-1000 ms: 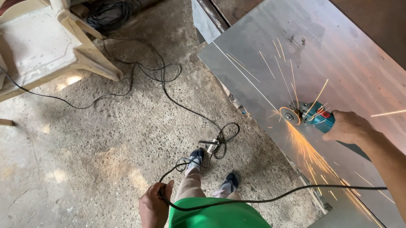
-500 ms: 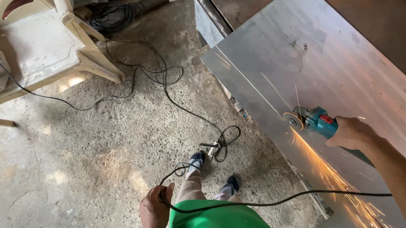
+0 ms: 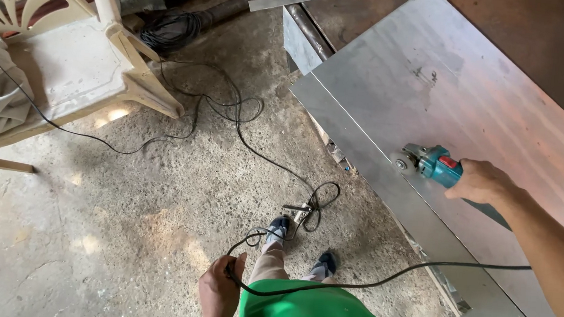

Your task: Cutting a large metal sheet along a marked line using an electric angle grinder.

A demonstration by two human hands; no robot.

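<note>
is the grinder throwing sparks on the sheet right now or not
No sparks. The teal angle grinder in the right hand sits at the metal sheet with none showing; whether its disc spins cannot be told.

The right hand [image 3: 480,183] grips a teal angle grinder [image 3: 431,163], and its disc rests on a large metal sheet [image 3: 451,92]. The left hand [image 3: 219,292] is closed around the black power cord [image 3: 366,281] near the person's hip. A white plastic chair [image 3: 66,65] stands on the concrete floor [image 3: 85,230], well apart from the sheet.

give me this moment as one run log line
right hand: grips teal angle grinder | disc on metal sheet | no sparks | left hand: holds black cord
</note>
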